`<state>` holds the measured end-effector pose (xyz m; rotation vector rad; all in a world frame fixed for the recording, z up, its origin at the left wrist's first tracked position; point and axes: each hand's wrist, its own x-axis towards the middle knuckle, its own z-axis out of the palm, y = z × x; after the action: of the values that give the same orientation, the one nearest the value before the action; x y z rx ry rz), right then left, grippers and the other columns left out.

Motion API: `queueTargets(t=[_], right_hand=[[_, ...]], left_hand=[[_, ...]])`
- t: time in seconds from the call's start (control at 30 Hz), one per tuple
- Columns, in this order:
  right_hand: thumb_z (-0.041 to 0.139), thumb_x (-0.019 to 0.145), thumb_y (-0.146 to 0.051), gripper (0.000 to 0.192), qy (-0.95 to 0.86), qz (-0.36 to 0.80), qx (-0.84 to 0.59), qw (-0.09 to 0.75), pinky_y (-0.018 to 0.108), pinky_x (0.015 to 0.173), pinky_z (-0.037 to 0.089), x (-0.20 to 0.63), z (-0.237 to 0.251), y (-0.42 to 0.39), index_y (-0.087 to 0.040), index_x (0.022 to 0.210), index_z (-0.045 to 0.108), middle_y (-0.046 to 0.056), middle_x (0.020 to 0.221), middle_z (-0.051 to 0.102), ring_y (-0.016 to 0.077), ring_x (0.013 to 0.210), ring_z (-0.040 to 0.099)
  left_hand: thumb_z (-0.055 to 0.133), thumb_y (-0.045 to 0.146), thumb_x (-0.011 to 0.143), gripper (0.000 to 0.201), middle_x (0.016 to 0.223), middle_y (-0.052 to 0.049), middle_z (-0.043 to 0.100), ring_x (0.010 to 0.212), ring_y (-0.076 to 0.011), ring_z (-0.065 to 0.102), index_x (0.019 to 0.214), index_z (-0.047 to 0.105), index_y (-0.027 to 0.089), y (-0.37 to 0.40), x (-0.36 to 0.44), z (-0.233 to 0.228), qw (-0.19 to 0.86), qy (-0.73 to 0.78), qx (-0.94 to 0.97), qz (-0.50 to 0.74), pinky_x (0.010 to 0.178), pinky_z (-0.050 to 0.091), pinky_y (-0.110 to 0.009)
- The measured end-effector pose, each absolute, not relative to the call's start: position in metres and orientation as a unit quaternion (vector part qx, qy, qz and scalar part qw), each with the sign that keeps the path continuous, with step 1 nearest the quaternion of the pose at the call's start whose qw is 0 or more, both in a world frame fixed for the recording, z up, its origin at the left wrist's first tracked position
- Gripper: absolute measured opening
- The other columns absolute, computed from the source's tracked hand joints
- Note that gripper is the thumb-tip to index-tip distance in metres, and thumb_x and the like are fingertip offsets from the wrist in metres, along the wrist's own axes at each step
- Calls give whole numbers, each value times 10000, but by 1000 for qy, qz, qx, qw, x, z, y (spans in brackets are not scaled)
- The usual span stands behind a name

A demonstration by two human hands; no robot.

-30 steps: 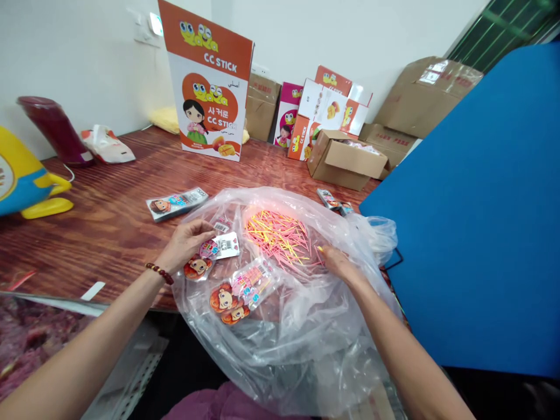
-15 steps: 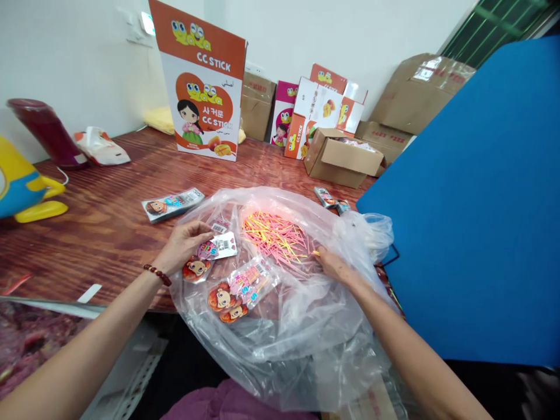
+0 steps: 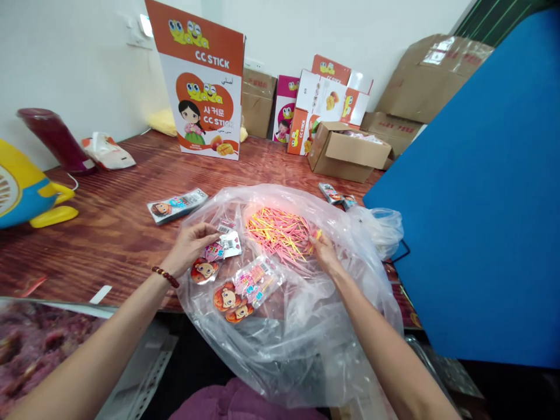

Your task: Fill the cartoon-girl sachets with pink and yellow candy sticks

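**Kid:** What is the left hand [image 3: 189,245] doing?

**Helper:** Its fingers are pinched shut on a small packet [image 3: 217,252] with a cartoon face on it. The packet sits inside the big clear bag [image 3: 301,326], near the front edge of the table [image 3: 114,221].

**Kid:** And the right hand [image 3: 322,249]?

**Helper:** It is inside the bag too, at the right side of the pile of sticks [image 3: 280,232]. The sticks are pink and yellow. The fingers are curled in and seem to pinch a few sticks, but the plastic is shiny there, so I cannot be sure.

**Kid:** Are there more packets?

**Helper:** Yes. Two more packets [image 3: 242,289] lie in the bag, just below the one in the left hand. Another flat pack [image 3: 177,205] lies on the bare wood, left of the bag. Small wrappers [image 3: 336,195] lie past the bag's far right side.

**Kid:** What is at the back?

**Helper:** A tall orange and white box [image 3: 202,87] stands near the far edge. To its right sit an open brown box [image 3: 350,153] and some bright cartons [image 3: 321,102]. A yellow toy [image 3: 26,192] is at the left edge, with a dark red cup [image 3: 55,140] behind it.

**Kid:** And the blue thing?

**Helper:** A big blue board [image 3: 481,192] leans at the right side, close to the bag.
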<state>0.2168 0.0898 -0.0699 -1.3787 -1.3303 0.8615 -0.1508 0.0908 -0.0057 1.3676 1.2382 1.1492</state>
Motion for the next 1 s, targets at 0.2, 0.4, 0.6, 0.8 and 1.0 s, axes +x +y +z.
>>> queueTargets(t=[0.2,0.4,0.6,0.8,1.0], right_hand=[[596,734,-427,237,-521,376,-564,519,270,655,453,206,-82,82,-220,838,544,-18,716,605,152,668,549],[600,757,-452,262,-533,398,-548,507,269,677,444,200,-83,79,-217,868,566,-12,743,616,157,701,551],[606,752,-443,261,-537,397,-538,515,267,664,430,198,-82,73,-211,871,606,-10,752,629,149,672,541],[621,732,-489,287,-521,401,-542,524,265,617,424,197,-77,76,-213,808,599,-27,668,602,145,624,512],[614,706,-552,366,-496,444,-515,540,302,627,475,195,-61,74,-217,843,564,12,716,633,166,631,562]], left_hand=[[844,516,508,433,679,-17,674,619,-148,569,696,686,159,88,-153,-5,476,512,541,468,606,468,-264],[847,507,529,430,712,-18,687,666,-159,608,718,680,158,90,-149,-6,476,505,537,480,648,482,-268],[830,530,548,429,684,-14,681,630,-162,603,716,676,166,92,-148,-4,464,507,552,473,623,481,-274],[818,565,518,468,628,0,650,558,-142,558,697,663,162,95,-145,-2,438,519,575,457,553,447,-259],[819,521,568,418,694,-19,682,635,-164,605,728,667,165,92,-145,10,468,493,579,449,621,483,-278]])
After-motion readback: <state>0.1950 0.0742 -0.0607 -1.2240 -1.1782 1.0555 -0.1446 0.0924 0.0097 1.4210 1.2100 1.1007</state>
